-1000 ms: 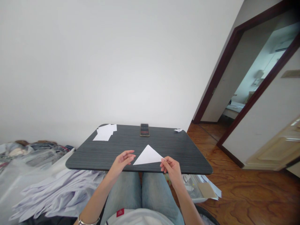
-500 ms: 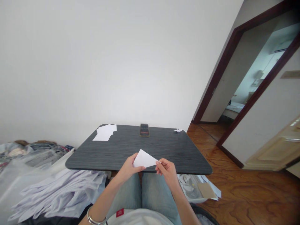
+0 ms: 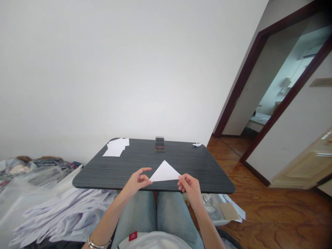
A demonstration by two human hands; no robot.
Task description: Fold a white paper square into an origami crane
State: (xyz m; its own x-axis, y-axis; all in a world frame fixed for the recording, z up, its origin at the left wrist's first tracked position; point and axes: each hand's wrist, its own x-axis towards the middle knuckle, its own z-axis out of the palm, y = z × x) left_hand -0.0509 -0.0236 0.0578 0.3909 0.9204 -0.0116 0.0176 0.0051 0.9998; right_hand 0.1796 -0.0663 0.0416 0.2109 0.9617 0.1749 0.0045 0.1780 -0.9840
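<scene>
A white paper triangle (image 3: 164, 172) lies over the front part of the dark wood-grain table (image 3: 109, 169), its point toward the far side. My right hand (image 3: 190, 186) pinches its right corner between thumb and fingers. My left hand (image 3: 137, 180) is at the left corner, with the fingertips touching the paper and the thumb raised apart from it. Both hands are just above the table's front edge, over my jeans-clad lap.
Loose white paper sheets (image 3: 115, 148) lie at the table's far left. A phone (image 3: 160, 144) stands at the far edge, and a tiny folded paper figure (image 3: 197, 144) sits far right. Plastic-wrapped clothing (image 3: 62, 211) is piled left; a tray of papers (image 3: 215, 207) sits lower right.
The paper triangle has dropped from a raised, tilted position between both hands to lie flatter over the table. My left hand has moved left and loosened from the paper.
</scene>
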